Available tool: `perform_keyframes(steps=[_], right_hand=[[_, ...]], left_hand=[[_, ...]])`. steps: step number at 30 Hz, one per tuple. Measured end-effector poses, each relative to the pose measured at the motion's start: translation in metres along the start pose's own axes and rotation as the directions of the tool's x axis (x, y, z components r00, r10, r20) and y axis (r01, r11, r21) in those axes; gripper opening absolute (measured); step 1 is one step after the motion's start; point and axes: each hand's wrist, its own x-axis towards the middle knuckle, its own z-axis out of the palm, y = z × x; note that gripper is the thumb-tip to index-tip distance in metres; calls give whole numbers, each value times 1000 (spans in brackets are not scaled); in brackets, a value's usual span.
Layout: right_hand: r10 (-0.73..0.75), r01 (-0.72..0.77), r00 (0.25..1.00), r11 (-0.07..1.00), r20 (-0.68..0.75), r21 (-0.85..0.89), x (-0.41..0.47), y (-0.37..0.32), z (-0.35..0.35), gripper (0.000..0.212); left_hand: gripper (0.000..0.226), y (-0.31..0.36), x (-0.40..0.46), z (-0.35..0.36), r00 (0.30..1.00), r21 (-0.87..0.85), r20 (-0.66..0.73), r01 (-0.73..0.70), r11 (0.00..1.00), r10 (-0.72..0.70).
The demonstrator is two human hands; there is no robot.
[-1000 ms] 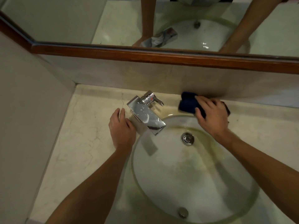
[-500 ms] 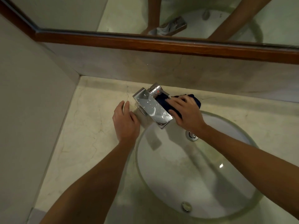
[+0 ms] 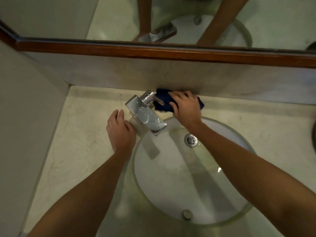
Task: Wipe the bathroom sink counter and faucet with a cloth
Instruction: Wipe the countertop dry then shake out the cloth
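Note:
A chrome faucet (image 3: 145,115) with a flat wet spout stands at the back left of the round glass sink (image 3: 193,218). My right hand (image 3: 185,108) presses a dark blue cloth (image 3: 163,98) onto the pale marble counter (image 3: 80,142) just right of the faucet handle, close to the backsplash. Its fingers lie over the cloth and hide most of it. My left hand (image 3: 120,130) rests flat on the counter just left of the faucet base, fingers straight, holding nothing.
A marble backsplash (image 3: 119,74) and a wood-framed mirror (image 3: 119,16) rise behind the counter. A wall (image 3: 25,125) closes the left side. The sink has a chrome drain (image 3: 191,140) and an overflow fitting (image 3: 186,214). A dark object (image 3: 314,135) shows at the right edge.
My right hand slid the cloth left from the counter onto the faucet, then back right to the counter behind the sink. My left hand stayed put beside the faucet.

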Motion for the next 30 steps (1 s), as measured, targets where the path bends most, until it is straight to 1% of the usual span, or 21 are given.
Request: perform_keyframes(steps=[2, 5, 8, 10, 12, 13, 15, 18, 20, 21, 23, 27, 30], right_hand=[[-30, 30, 999, 1000, 17, -5, 3, -4, 3, 41], [-81, 81, 996, 997, 33, 0, -4, 20, -7, 38], [-34, 34, 999, 999, -13, -12, -28, 71, -28, 38], [52, -52, 998, 998, -40, -17, -52, 114, -48, 39], [172, -174, 983, 984, -69, -21, -80, 160, -71, 41], [243, -246, 965, 969, -94, -21, -94, 180, -80, 43], [395, -401, 907, 916, -145, -9, -119, 203, -93, 47], [571, -579, 800, 815, -187, 12, -138, 197, -92, 44], [624, -636, 750, 771, -219, 21, -135, 175, -82, 42], [623, -637, 747, 771, -231, 20, -132, 163, -77, 42], [572, -583, 791, 813, -215, 18, -122, 139, -65, 42], [404, -406, 903, 914, -143, 18, -94, 87, -38, 40], [239, -239, 970, 971, -49, 20, -71, 64, -33, 39]], left_hand=[[45, -1, 1, 0, 1000, -6, 2, 3, 1000, -3], [45, -3, 1, 0, 1000, -45, -20, -3, 999, 2], [44, -5, 0, 1, 999, -74, -34, -9, 997, 7], [45, -4, -1, 1, 999, -86, -35, -9, 996, 6], [46, -3, -3, 0, 999, -97, -35, -8, 995, 4], [46, -2, -3, 0, 999, -99, -33, -8, 995, 5], [46, -3, -3, 0, 999, -103, -34, -14, 995, 11], [45, -3, -2, 3, 999, -104, -46, -27, 994, 23], [45, -4, -2, 5, 998, -110, -58, -28, 994, 22], [45, -4, -3, 5, 998, -110, -61, -29, 993, 22], [45, -4, -3, 5, 997, -113, -72, -39, 993, 31], [47, -5, -4, 3, 997, -113, -57, -54, 992, 48], [46, -5, -5, 0, 998, -165, -49, -52, 985, 44]])
